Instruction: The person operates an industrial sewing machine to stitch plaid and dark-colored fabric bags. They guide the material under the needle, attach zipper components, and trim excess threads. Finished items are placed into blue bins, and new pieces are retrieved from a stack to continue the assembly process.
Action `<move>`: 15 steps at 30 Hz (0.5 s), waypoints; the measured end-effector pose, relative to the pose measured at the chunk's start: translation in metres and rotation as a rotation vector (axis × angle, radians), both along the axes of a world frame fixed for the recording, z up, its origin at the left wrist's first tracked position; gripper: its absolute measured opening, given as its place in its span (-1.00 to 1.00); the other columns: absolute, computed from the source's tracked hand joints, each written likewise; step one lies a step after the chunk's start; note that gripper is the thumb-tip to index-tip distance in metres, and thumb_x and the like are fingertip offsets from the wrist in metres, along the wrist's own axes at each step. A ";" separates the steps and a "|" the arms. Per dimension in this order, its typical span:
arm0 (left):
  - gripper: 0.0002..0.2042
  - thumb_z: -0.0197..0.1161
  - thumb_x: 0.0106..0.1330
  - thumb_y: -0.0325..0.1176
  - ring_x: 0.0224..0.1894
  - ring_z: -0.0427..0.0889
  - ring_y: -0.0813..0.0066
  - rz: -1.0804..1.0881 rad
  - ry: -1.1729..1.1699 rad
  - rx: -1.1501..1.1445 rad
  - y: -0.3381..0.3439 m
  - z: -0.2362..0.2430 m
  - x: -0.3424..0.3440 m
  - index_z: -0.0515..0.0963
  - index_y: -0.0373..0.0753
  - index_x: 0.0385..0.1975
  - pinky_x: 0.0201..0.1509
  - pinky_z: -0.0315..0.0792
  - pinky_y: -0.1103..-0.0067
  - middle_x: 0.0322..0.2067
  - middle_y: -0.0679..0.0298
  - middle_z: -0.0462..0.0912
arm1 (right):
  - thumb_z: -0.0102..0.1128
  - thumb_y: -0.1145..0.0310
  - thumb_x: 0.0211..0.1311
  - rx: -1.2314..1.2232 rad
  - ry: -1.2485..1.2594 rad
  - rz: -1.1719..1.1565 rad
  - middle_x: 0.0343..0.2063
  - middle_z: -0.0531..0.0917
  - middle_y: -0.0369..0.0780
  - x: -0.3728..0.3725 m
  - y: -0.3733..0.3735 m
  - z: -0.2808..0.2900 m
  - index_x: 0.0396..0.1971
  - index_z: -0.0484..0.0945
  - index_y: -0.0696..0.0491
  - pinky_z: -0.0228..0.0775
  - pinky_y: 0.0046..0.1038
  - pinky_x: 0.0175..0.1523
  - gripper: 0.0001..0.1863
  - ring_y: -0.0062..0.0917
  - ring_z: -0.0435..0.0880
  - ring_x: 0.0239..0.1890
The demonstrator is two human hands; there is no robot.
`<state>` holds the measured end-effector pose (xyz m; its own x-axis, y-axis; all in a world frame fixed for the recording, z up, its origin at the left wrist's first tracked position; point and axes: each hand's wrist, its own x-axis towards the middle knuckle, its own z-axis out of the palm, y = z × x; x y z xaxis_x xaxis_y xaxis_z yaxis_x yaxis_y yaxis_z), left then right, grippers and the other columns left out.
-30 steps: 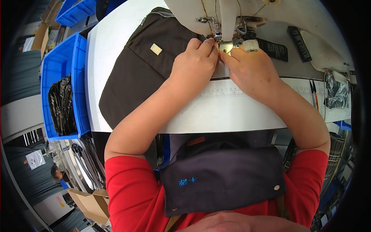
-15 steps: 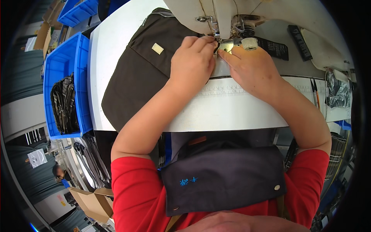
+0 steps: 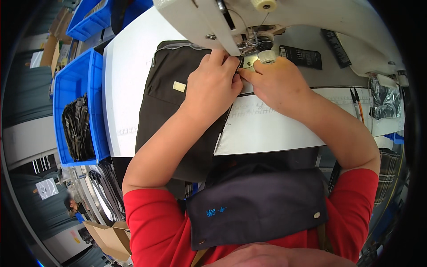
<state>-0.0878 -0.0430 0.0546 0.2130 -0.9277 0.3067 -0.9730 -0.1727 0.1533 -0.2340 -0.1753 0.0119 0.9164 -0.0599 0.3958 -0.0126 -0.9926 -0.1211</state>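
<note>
So the brown cloth (image 3: 167,115) is on the white counter (image 3: 271,133), left of middle, with its far right edge up by the needle area of the machine (image 3: 195,26). Its near end runs past the near edge of the counter. There's a pale patch (image 3: 179,86) on it and a zip (image 3: 178,46) along the far edge.

Left hand (image 3: 213,82) is on top of the cloth, fingers bent, and its grip is grasping the cloth right at that edge. Right hand (image 3: 278,84) comes in from the other side, fingertips at the same edge and close to the left hand's. Can't tell if that grip is pinching or just pressing, too small to see. The knob (image 3: 267,56) on the machine sits just beyond the right hand.

Right side of the counter: a black tag (image 3: 302,58), a black strip (image 3: 336,48) farther right, a black-and-orange tool (image 3: 358,107) and a clear bag (image 3: 384,99). Left of the counter, a blue bin (image 3: 101,111) with plaid fabric (image 3: 78,129) in it.
</note>
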 end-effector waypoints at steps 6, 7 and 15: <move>-0.85 0.36 0.17 -0.40 -0.33 0.69 0.17 -0.044 -0.017 0.045 -0.006 -0.003 0.010 0.66 -0.21 -0.27 -0.25 0.59 0.35 -0.36 0.24 0.66 | 0.30 0.42 0.09 0.034 -0.019 0.030 -0.41 0.57 -0.28 -0.001 0.004 -0.002 -0.13 0.70 0.00 0.45 -0.33 -0.20 -0.71 -0.39 0.63 -0.27; -0.85 0.36 0.17 -0.40 -0.34 0.70 0.16 -0.057 -0.008 0.048 -0.007 -0.003 0.013 0.67 -0.21 -0.26 -0.24 0.59 0.35 -0.37 0.23 0.67 | 0.31 0.42 0.08 0.046 -0.009 0.031 -0.41 0.57 -0.28 -0.002 0.005 0.000 -0.15 0.69 0.01 0.45 -0.32 -0.20 -0.72 -0.39 0.63 -0.26; -0.85 0.32 0.21 -0.40 -0.33 0.72 0.13 -0.093 0.138 0.075 -0.009 0.002 0.021 0.72 -0.25 -0.27 -0.21 0.60 0.35 -0.33 0.18 0.70 | 0.31 0.43 0.05 0.067 -0.006 0.072 -0.41 0.58 -0.27 -0.002 0.008 0.002 -0.24 0.66 0.05 0.45 -0.32 -0.20 -0.77 -0.39 0.63 -0.26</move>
